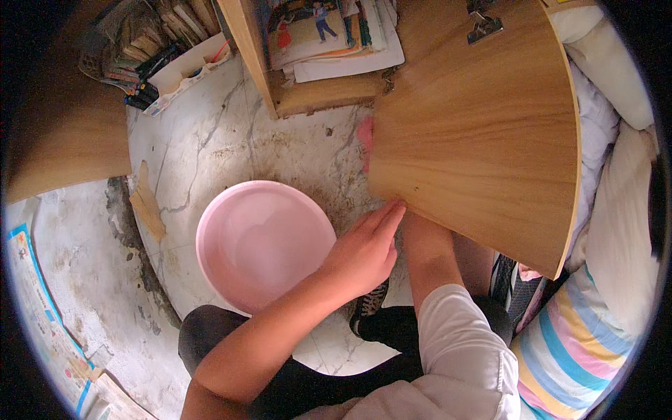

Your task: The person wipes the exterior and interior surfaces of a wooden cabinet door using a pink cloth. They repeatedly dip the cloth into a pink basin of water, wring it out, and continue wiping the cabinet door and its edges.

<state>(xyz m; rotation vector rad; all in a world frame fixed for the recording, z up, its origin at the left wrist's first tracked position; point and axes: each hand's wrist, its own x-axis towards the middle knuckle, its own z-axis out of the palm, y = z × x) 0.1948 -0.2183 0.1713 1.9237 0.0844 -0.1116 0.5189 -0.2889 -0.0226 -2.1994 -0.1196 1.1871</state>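
Observation:
A wooden cabinet door (pixel 472 136) stands swung open before me. My left hand (pixel 367 252) reaches across to its lower edge, and the fingertips touch the wood there. Whether they grip it or only rest on it, I cannot tell. My right forearm (pixel 431 252) passes behind the door, which hides the right hand. A bit of pink material (pixel 365 144) shows past the door's left edge, near the floor. Beneath my left forearm, a round pink plastic basin (pixel 262 241) sits on the floor. Its inside looks smooth, and I cannot tell whether it holds water.
Papers and picture books (pixel 336 42) lie inside the open cabinet (pixel 325 100). The marble-patterned floor (pixel 210 131) is stained with dirt. A white organizer (pixel 184 73) with markers stands at the upper left. Bedding and a striped pillow (pixel 577 336) crowd the right. My shoe (pixel 373 310) is beside the basin.

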